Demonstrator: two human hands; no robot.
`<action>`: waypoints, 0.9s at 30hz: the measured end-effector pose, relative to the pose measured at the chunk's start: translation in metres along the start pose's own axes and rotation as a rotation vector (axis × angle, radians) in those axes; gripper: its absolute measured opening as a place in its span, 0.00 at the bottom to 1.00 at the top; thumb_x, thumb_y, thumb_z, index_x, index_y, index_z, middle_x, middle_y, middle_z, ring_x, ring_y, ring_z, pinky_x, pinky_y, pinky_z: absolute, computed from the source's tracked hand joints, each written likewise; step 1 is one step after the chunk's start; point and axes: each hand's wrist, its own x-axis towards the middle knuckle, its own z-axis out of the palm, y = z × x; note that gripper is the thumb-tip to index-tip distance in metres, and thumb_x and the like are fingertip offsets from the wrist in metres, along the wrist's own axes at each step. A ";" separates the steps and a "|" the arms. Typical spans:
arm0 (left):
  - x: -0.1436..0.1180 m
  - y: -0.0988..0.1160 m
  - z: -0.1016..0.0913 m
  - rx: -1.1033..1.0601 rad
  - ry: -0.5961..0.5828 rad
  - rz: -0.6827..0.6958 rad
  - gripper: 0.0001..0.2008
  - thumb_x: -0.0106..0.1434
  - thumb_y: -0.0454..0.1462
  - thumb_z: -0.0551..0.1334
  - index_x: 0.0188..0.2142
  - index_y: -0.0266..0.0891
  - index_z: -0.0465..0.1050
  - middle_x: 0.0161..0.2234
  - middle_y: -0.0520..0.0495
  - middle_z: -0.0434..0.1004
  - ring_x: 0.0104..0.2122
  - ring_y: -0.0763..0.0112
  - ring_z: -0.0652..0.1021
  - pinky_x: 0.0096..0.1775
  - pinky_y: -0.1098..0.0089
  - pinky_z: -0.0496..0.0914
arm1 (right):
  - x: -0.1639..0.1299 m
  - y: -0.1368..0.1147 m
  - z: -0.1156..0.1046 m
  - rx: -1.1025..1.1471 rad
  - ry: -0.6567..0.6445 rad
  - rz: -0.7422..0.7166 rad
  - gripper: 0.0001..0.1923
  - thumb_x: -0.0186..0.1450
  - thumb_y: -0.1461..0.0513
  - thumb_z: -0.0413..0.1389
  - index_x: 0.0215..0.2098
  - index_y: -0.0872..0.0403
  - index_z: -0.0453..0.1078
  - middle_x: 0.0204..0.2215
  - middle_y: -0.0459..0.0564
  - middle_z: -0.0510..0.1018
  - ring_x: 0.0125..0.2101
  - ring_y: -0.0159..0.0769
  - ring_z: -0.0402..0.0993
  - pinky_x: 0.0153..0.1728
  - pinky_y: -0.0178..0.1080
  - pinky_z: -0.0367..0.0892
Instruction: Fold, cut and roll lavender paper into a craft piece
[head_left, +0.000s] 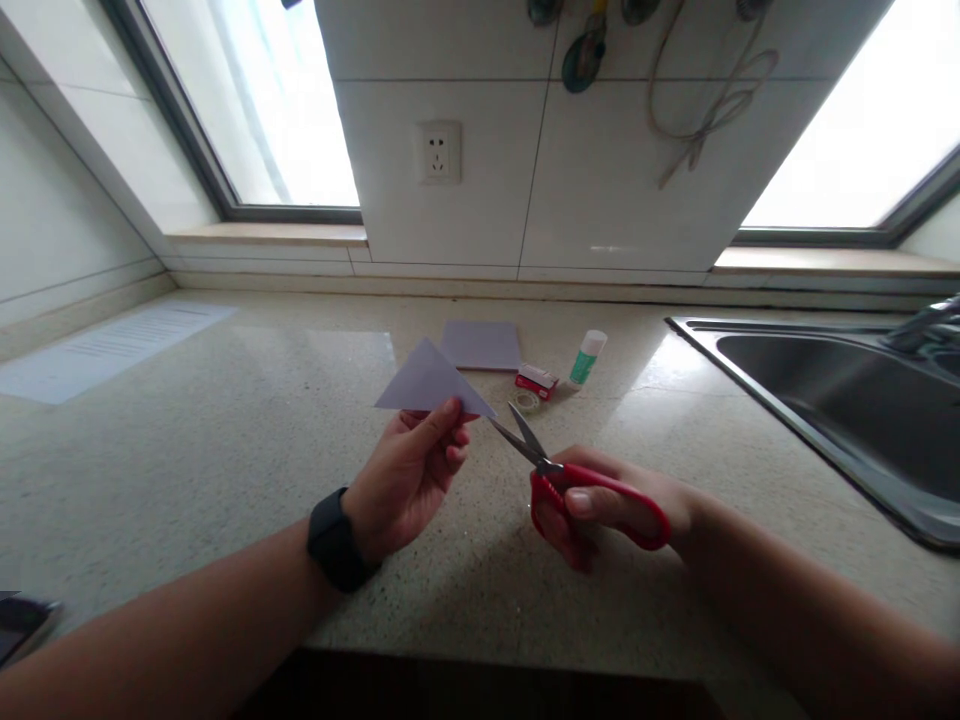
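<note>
Where it sits: while pinched at its lower edge, the folded paper triangle (431,385) is held above the table (225,450), just left of frame centre.
Left hand (409,475): closed on the triangle, thumb on top, fingers curled beneath; a black watch (335,540) on the wrist.
Right hand (607,505): fingers through the red handles of the scissors (559,470), gripping them.
Scissors: blades parted, tips at the triangle's right corner.
Behind, centre: flat paper sheet (481,345), small red box (536,380), tape roll (526,402), glue stick (586,358).
Right edge: steel sink (840,400).
Left: printed sheet (112,350).
</note>
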 end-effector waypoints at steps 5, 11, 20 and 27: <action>-0.001 0.000 0.001 0.006 0.022 0.005 0.13 0.54 0.35 0.76 0.34 0.33 0.77 0.30 0.51 0.80 0.25 0.83 0.75 0.24 0.85 0.70 | 0.002 0.001 0.000 -0.021 -0.007 0.007 0.26 0.69 0.45 0.54 0.28 0.58 0.70 0.22 0.48 0.73 0.22 0.29 0.68 0.23 0.33 0.62; -0.002 -0.003 0.002 -0.026 0.019 0.021 0.12 0.56 0.36 0.76 0.36 0.36 0.76 0.32 0.52 0.79 0.27 0.80 0.74 0.24 0.81 0.69 | 0.003 0.001 0.002 0.016 0.037 0.030 0.25 0.68 0.45 0.56 0.29 0.59 0.71 0.24 0.48 0.74 0.23 0.29 0.70 0.24 0.32 0.64; -0.005 -0.001 0.006 -0.020 -0.025 0.000 0.11 0.62 0.38 0.71 0.33 0.34 0.72 0.31 0.54 0.73 0.24 0.82 0.69 0.20 0.80 0.62 | 0.006 0.000 0.002 0.006 0.022 0.041 0.25 0.68 0.45 0.56 0.29 0.59 0.71 0.24 0.49 0.75 0.23 0.30 0.70 0.25 0.33 0.64; -0.005 0.000 0.005 -0.100 -0.044 -0.120 0.10 0.69 0.40 0.63 0.34 0.37 0.71 0.32 0.52 0.72 0.24 0.78 0.68 0.21 0.78 0.62 | 0.007 0.005 0.002 0.015 0.037 -0.026 0.26 0.68 0.45 0.55 0.29 0.60 0.72 0.24 0.50 0.75 0.23 0.30 0.71 0.25 0.32 0.64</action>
